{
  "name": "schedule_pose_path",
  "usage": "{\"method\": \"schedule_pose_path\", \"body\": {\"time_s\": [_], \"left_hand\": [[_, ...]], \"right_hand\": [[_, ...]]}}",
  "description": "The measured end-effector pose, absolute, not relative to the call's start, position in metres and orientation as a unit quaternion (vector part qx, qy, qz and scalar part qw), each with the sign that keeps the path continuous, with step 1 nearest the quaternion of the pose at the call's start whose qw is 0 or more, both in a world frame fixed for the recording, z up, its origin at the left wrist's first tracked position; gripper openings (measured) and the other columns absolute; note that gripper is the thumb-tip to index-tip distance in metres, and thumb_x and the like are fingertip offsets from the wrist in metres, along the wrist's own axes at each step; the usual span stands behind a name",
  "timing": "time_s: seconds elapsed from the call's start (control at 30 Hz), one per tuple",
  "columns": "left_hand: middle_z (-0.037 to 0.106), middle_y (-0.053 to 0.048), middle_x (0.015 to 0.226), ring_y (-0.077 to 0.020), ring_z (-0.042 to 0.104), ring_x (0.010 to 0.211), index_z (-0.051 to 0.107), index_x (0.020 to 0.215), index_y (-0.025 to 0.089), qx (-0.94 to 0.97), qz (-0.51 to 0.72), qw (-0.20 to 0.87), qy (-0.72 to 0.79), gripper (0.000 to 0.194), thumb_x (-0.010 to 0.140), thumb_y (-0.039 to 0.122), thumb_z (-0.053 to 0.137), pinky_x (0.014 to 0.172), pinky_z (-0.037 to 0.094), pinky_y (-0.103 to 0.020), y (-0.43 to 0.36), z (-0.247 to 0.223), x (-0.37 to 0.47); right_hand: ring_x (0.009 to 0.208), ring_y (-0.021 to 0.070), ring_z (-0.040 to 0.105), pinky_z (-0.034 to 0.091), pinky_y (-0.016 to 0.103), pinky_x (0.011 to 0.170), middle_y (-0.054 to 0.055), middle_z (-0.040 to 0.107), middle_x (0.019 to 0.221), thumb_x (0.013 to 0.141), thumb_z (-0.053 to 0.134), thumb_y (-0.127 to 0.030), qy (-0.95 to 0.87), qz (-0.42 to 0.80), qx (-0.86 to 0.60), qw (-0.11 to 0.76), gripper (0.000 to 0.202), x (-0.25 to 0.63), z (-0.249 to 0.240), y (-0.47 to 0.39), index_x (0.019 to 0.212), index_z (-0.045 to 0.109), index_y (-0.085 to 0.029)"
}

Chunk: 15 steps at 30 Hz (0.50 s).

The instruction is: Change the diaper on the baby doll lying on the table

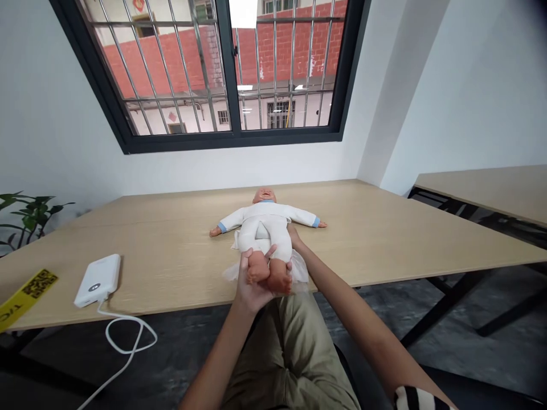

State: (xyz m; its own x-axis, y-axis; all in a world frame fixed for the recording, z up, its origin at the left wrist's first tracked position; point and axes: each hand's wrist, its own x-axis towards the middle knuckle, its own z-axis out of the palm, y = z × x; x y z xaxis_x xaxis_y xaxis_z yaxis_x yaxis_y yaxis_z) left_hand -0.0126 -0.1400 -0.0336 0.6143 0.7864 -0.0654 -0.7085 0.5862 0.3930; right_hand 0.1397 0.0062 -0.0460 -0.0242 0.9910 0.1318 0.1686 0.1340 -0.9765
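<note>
A baby doll (265, 219) in white clothes with blue cuffs and collar lies on its back on the wooden table, head toward the window and arms spread. My left hand (251, 287) is wrapped round the doll's lower legs, just by the bare feet, with the legs lifted. Beside the doll's hip on the right, my right hand (294, 236) reaches in; its fingers are hidden behind the doll's leg. Thin whitish sheer material (301, 266) lies under and around the doll's legs.
On the left of the table (171, 256) are a white power bank (99, 279), its cable (128, 350) hanging over the front edge, and a yellow label (25, 296). A plant (32, 219) stands far left, another table (491, 191) at right.
</note>
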Motion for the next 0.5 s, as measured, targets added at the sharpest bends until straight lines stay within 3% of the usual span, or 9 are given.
{"method": "schedule_pose_path", "body": {"time_s": [0.13, 0.3, 0.4, 0.5], "left_hand": [[0.064, -0.016, 0.11, -0.0283, 0.061, 0.097, 0.065, 0.11, 0.018, 0.114, 0.426, 0.891, 0.11, 0.05, 0.083, 0.058, 0.051, 0.088, 0.043, -0.041, -0.143, -0.049, -0.015], [0.065, -0.014, 0.109, -0.0286, 0.061, 0.099, 0.069, 0.1, 0.017, 0.1, 0.414, 0.899, 0.099, 0.048, 0.082, 0.058, 0.052, 0.089, 0.042, -0.041, -0.139, -0.057, -0.012], [0.067, -0.014, 0.107, -0.0288, 0.062, 0.099, 0.07, 0.098, 0.017, 0.111, 0.407, 0.902, 0.089, 0.048, 0.083, 0.059, 0.051, 0.094, 0.04, -0.046, -0.139, -0.058, -0.007], [0.068, -0.013, 0.105, -0.0298, 0.062, 0.103, 0.069, 0.098, 0.017, 0.117, 0.408, 0.902, 0.083, 0.05, 0.086, 0.06, 0.045, 0.1, 0.036, -0.052, -0.14, -0.055, -0.004]], "right_hand": [[0.103, 0.0247, 0.056, 0.041, 0.034, 0.097, 0.009, 0.069, 0.101, 0.076, 0.06, -0.02, -0.584, 0.308, -0.578, 0.481, 0.012, 0.145, -0.055, 0.016, 0.086, 0.061, -0.014], [0.113, 0.0275, 0.051, 0.04, 0.038, 0.101, 0.017, 0.059, 0.119, 0.072, 0.063, -0.024, -0.582, 0.181, -0.626, 0.487, 0.042, 0.157, -0.059, 0.002, 0.111, 0.056, -0.009], [0.096, 0.0235, 0.058, 0.047, 0.038, 0.09, 0.012, 0.064, 0.106, 0.086, 0.049, -0.036, -0.559, 0.244, -0.607, 0.509, 0.039, 0.163, -0.052, -0.026, 0.116, 0.053, -0.013], [0.076, 0.0212, 0.059, 0.051, 0.035, 0.073, 0.009, 0.066, 0.088, 0.091, 0.038, -0.058, -0.604, 0.395, -0.527, 0.448, 0.049, 0.163, -0.039, -0.06, 0.1, 0.06, -0.015]]}}
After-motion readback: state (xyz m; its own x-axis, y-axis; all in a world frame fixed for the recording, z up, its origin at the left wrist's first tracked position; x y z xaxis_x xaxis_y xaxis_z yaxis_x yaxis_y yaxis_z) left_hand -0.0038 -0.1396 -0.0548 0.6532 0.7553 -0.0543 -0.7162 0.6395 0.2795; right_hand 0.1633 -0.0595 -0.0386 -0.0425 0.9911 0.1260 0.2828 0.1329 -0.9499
